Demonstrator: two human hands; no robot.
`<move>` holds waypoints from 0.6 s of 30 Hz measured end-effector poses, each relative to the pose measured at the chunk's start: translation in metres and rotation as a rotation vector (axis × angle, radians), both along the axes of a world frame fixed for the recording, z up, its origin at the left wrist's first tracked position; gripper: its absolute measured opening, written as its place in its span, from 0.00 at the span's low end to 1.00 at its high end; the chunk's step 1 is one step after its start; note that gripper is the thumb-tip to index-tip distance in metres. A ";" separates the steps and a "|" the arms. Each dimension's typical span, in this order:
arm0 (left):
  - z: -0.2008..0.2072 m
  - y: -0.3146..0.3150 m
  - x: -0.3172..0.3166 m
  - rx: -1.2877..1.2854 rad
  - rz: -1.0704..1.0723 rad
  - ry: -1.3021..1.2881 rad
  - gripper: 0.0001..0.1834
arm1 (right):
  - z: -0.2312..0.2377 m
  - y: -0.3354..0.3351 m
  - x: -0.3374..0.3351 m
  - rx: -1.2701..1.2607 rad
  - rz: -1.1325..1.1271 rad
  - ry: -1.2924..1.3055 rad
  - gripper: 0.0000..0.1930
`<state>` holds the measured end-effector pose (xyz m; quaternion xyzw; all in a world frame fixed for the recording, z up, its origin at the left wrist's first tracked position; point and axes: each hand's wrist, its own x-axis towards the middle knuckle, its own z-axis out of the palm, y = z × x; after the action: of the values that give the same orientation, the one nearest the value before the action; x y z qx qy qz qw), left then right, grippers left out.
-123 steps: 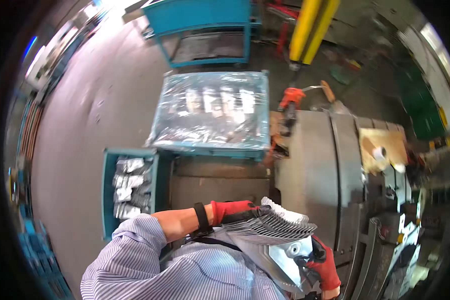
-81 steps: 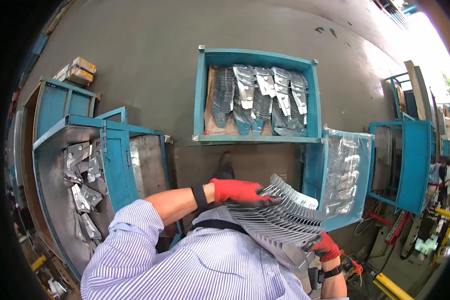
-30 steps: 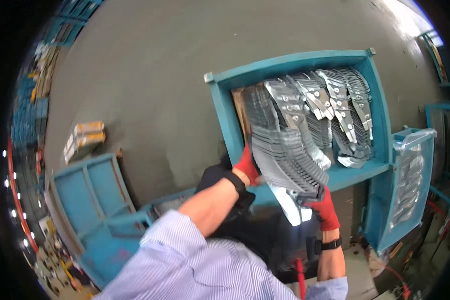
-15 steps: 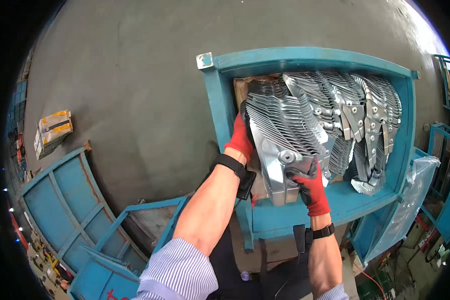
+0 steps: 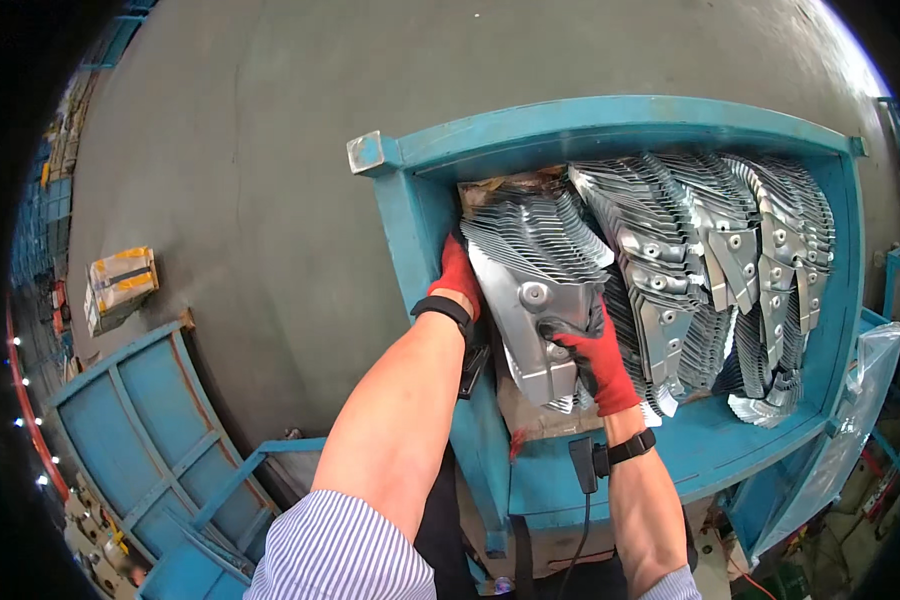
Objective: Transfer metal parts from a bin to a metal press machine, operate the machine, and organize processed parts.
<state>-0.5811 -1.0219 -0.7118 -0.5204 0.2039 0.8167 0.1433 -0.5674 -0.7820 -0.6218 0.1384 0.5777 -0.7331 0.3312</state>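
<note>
I have the nested bracket stack (image 5: 540, 262) at the left end of the teal bin (image 5: 630, 113), long axis near-to-far — right hand (image 5: 600, 360) gripping its near right edge, left hand (image 5: 456, 277) flanking it, fingers hidden

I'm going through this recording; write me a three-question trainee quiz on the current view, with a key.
1. True or false: the taped box is on the floor, outside the blue bin.
2. Multiple choice: where are the fingers of the right hand?
A) on the bin's far rim
B) on the leftmost stack of metal brackets
C) on the taped box
3. Short answer: which hand is at that stack's left side, by the bin's wall?

Key: 1. True. 2. B. 3. The left hand.
</note>
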 end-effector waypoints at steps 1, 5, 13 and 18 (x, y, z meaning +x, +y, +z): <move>-0.008 -0.001 -0.003 0.002 -0.025 0.063 0.45 | -0.006 -0.001 0.001 -0.032 -0.025 -0.043 0.38; 0.007 0.034 -0.035 0.031 0.002 0.079 0.37 | -0.047 0.015 0.004 -0.036 -0.130 -0.044 0.39; -0.020 0.012 -0.056 -0.113 0.041 0.223 0.28 | -0.078 -0.005 -0.007 -0.029 -0.127 -0.018 0.42; -0.043 0.002 -0.055 -0.186 0.086 0.252 0.23 | -0.076 -0.011 -0.025 0.001 -0.092 -0.061 0.49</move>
<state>-0.6356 -1.0200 -0.7552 -0.4332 0.2724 0.8586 0.0328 -0.5928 -0.7930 -0.6980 0.1872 0.5607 -0.7427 0.3146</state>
